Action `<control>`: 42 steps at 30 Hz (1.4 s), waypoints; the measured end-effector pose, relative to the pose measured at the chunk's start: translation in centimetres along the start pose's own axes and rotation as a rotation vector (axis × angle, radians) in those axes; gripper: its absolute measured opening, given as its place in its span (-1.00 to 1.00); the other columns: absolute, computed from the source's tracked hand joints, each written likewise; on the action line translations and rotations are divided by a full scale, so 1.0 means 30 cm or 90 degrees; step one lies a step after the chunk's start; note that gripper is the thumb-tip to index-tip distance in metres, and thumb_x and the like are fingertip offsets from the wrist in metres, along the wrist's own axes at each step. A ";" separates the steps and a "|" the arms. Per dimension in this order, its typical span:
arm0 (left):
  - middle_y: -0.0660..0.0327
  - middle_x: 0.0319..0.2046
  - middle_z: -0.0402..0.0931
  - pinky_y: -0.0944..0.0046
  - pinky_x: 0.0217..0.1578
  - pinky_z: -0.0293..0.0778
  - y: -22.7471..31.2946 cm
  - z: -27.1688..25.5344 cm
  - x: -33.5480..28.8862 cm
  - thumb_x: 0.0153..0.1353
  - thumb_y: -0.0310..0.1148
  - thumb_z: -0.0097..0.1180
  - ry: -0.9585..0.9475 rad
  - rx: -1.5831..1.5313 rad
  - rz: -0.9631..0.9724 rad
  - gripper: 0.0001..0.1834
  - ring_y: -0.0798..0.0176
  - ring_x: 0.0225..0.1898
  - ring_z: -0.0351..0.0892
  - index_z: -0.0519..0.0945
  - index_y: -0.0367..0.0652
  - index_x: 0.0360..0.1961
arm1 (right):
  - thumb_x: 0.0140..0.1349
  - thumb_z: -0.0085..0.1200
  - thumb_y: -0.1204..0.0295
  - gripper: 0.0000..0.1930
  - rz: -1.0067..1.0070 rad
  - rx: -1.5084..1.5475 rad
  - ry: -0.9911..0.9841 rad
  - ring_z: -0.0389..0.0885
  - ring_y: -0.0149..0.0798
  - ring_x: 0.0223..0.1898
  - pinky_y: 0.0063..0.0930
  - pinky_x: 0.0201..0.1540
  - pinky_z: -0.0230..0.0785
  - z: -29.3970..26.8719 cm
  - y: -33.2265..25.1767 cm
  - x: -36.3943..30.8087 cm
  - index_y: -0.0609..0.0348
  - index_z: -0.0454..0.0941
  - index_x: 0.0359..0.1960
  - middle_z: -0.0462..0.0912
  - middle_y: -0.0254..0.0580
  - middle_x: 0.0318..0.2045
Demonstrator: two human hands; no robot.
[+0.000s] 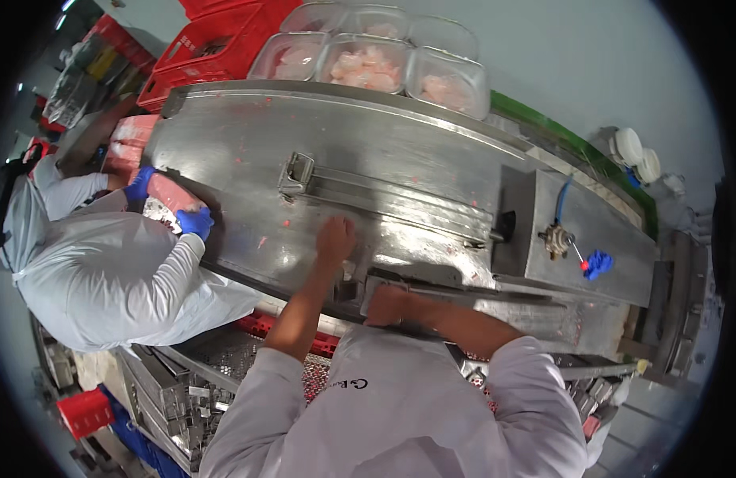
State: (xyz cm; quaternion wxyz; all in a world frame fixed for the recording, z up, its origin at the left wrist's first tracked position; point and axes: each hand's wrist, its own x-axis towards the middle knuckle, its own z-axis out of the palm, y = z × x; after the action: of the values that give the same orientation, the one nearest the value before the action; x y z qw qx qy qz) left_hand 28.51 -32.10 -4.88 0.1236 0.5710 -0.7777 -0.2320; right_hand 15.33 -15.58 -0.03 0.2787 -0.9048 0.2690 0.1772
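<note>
My left hand (336, 238) is closed in a fist over the steel table (248, 151), its knuckles away from me; whatever lies inside the fingers is hidden. At the table's near edge my right hand (387, 306) is curled around the left end of a long, narrow metal mould (495, 307). A small metal piece (347, 288) sits between my hands, by that end. Beyond my hands, a second long metal mould (392, 201) lies across the table, with a squarish metal end frame (296, 174) at its left.
On the left a co-worker in white (121, 263), blue-gloved, holds a pink block of meat (170, 193). Clear tubs (451, 84) with pale pink meat and red crates (209, 56) stand behind. A metal box (591, 227) with a valve (557, 240) and blue hose is at right.
</note>
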 end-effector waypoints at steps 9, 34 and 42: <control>-0.19 -0.17 0.63 -0.07 -0.04 0.52 -0.111 -0.203 0.343 0.46 -0.23 -0.06 0.112 0.268 -0.063 -0.59 -0.28 -0.01 0.60 0.53 -0.29 0.16 | 0.05 0.34 -0.12 0.05 0.535 -0.009 0.594 0.16 0.20 0.44 0.21 0.43 0.01 0.111 0.446 -0.118 0.27 0.16 0.45 0.28 0.21 0.37; 0.52 -0.67 0.19 0.42 -0.63 0.01 -0.129 -1.318 -1.038 0.51 -0.26 0.05 0.377 -0.797 -0.192 -0.61 0.58 -0.65 0.08 0.59 -0.29 0.20 | -0.37 0.53 0.31 -0.03 0.059 0.130 0.506 0.39 0.26 0.13 0.09 0.18 0.28 -0.317 0.271 0.226 0.28 0.31 0.20 0.42 0.21 0.08; 0.56 -0.77 -0.03 0.44 -0.78 -0.13 -0.490 -0.622 -2.478 0.45 -0.39 -0.05 1.321 -1.150 -0.430 -0.81 0.56 -0.79 -0.10 0.55 -0.30 -0.19 | -0.39 0.48 0.29 -0.07 -0.400 0.033 0.050 0.47 0.16 0.07 0.05 0.19 0.25 -0.342 -0.764 0.835 0.23 0.35 0.16 0.50 0.08 0.02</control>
State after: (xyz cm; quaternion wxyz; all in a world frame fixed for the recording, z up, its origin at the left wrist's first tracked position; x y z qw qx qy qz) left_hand 72.85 30.58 9.22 0.8869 0.3612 0.2505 -0.1417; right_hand 50.35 -15.42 5.56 0.3320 -0.9424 -0.0088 0.0402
